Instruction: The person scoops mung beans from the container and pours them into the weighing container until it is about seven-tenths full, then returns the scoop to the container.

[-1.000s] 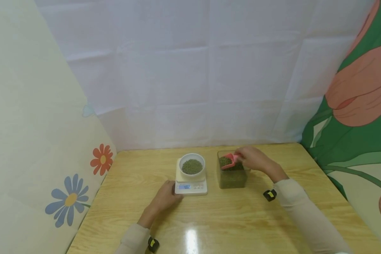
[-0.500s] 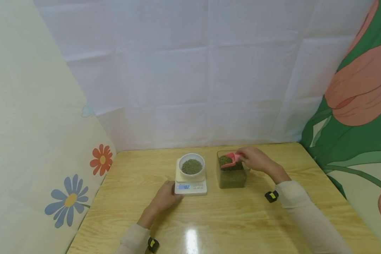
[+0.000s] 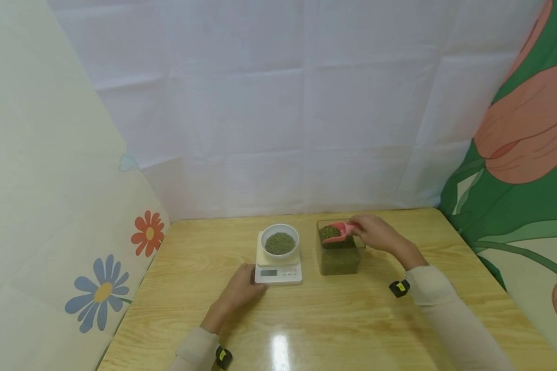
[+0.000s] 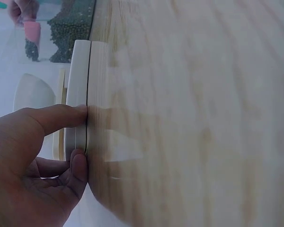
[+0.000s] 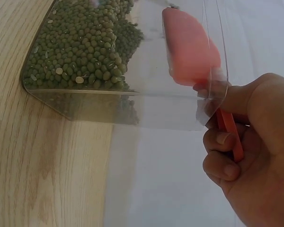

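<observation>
My left hand (image 3: pixel 242 287) grips the front left corner of a white kitchen scale (image 4: pixel 78 90), thumb and curled fingers against its edge. On the scale stands a white bowl (image 3: pixel 280 228) with green mung beans in it. My right hand (image 3: pixel 375 234) holds a pink scoop (image 5: pixel 191 49) by its handle, fingers curled round it. The scoop is over the clear plastic container (image 3: pixel 339 264), inside its rim, and carries some beans in the left wrist view. More mung beans (image 5: pixel 85 42) fill the container's lower part. The scale's display (image 3: pixel 268 273) is unlit.
Scale and container stand side by side near the back of a wooden table (image 3: pixel 306 319), a narrow gap between them. A white cloth (image 3: pixel 301 129) hangs behind the table. Flower-printed panels (image 3: pixel 103 292) flank it on both sides.
The scale's display was lit and now is dark. My right hand has shifted slightly right with the scoop, which is still over the container. The left hand has stayed put.
</observation>
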Demonstrator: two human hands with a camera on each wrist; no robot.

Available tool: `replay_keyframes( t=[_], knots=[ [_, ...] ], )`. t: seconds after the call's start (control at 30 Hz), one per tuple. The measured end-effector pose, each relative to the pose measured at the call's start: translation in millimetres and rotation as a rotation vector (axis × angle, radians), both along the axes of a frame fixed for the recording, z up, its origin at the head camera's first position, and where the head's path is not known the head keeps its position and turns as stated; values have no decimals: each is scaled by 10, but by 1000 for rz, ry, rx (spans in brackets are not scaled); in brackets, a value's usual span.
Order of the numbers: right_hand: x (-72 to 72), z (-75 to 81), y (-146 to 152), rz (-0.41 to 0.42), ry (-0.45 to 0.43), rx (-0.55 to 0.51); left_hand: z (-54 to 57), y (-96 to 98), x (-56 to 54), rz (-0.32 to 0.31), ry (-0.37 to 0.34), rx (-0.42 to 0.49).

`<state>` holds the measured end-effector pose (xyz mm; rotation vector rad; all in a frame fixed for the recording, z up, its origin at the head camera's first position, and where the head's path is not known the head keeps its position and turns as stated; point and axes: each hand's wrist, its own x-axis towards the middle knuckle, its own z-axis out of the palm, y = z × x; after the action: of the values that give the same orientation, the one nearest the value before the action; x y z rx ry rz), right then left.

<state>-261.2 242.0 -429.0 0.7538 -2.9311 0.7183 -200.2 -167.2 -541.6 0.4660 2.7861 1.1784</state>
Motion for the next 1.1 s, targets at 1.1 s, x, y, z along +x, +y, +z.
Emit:
replay_keyframes(
  t=[1.1],
  knots=[
    [14,5,98,-60,34,-52,8,1,-16,3,6,-18]
  ],
)
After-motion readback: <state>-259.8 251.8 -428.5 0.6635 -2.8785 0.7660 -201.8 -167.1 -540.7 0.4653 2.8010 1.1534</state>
